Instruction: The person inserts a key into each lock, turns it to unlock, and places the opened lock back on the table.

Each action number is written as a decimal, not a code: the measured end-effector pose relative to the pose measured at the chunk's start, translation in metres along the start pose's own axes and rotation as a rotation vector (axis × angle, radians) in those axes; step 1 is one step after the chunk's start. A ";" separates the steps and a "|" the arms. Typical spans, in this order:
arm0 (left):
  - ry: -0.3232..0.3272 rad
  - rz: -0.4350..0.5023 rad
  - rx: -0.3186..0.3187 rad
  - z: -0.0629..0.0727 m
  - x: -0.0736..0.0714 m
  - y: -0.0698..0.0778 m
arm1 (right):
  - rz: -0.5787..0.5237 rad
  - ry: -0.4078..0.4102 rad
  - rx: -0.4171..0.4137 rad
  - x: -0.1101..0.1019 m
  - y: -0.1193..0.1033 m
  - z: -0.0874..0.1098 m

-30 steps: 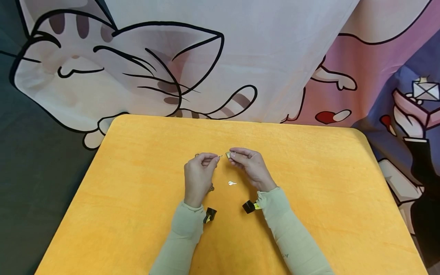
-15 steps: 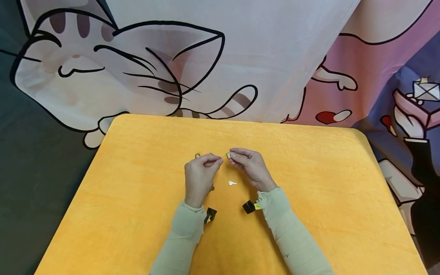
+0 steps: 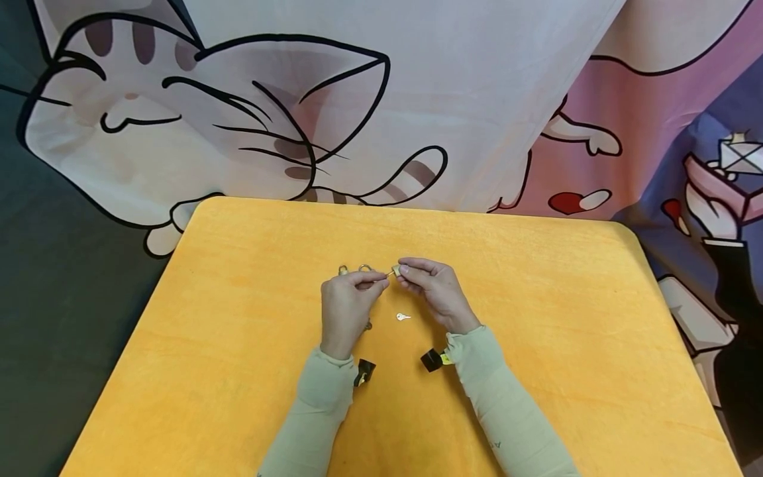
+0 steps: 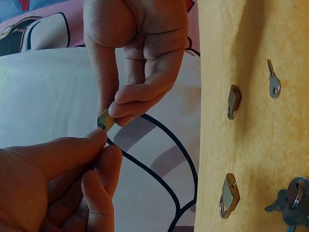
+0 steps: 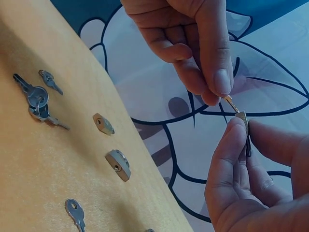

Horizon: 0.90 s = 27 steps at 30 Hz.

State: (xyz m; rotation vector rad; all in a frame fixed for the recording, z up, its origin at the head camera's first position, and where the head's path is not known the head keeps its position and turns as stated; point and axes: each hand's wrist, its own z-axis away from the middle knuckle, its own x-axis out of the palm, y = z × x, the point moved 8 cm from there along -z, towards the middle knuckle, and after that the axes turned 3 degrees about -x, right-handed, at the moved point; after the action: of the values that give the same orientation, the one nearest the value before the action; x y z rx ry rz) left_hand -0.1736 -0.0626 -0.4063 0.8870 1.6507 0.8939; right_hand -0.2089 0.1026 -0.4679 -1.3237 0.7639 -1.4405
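My left hand (image 3: 348, 308) pinches a small key (image 5: 232, 104) between thumb and fingertips, its blade pointing toward the other hand. A small brass padlock (image 5: 242, 117) is held between the thumb and fingers of my right hand (image 3: 434, 291), keyhole end facing the key. In the right wrist view the key's tip is right at the padlock's bottom face. The left wrist view shows the keyhole side of the padlock (image 4: 105, 121), while the key itself is hidden behind the left fingers. Both hands are raised above the yellow table (image 3: 536, 344).
Two more brass padlocks, one nearer (image 5: 118, 165) and one farther (image 5: 103, 123), lie on the table beyond the left hand. A loose silver key (image 3: 403, 317) lies between the forearms. A bunch of keys (image 5: 37, 99) rests near the left wrist. A cartoon-printed cloth (image 3: 465, 119) hangs behind the table.
My left hand has shifted slightly right, bringing the key from a small gap up to the padlock. More of the padlocks behind it shows. My right hand has stayed nearly still.
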 end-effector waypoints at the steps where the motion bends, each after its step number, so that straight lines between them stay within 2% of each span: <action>1: 0.003 -0.008 0.004 0.000 0.000 0.000 | -0.001 0.001 -0.003 0.000 0.000 0.000; 7: 0.017 -0.052 0.039 0.001 0.000 0.004 | 0.011 0.005 -0.021 0.000 0.001 0.001; 12: -0.003 -0.061 0.053 0.001 0.003 0.005 | 0.042 -0.008 -0.041 0.000 0.000 0.002; 22: -0.059 0.002 0.001 0.002 0.005 -0.004 | 0.051 -0.015 -0.042 -0.001 -0.002 0.003; 27: -0.054 0.015 -0.019 0.003 0.005 -0.008 | 0.054 -0.022 -0.048 -0.001 -0.003 0.003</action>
State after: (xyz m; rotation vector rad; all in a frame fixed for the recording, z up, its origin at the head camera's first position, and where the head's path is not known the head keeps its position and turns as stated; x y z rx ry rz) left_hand -0.1732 -0.0621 -0.4162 0.9035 1.5890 0.8874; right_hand -0.2069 0.1050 -0.4644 -1.3435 0.8180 -1.3709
